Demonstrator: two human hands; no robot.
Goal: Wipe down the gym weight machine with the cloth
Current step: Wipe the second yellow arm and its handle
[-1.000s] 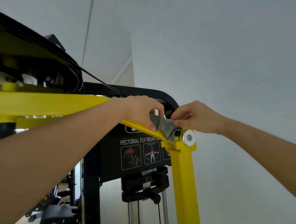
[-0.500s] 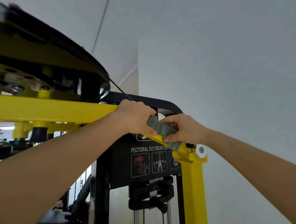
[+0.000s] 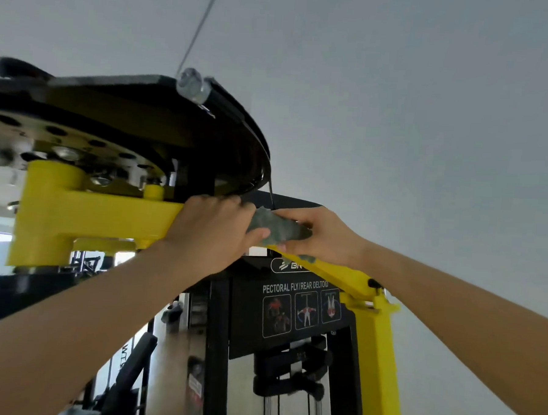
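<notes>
Yellow-and-black steel gym weight machine (image 3: 100, 220) is cut off at the left and bottom edges. Small crumpled grey-green cloth (image 3: 276, 228) is pressed on its yellow arm, gripped between left hand (image 3: 214, 232) and right hand (image 3: 322, 238); fingertips mostly hidden.

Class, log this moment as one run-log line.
left hand: grips cloth | right hand: grips cloth | cloth: on yellow arm of machine | step: wiping
</notes>
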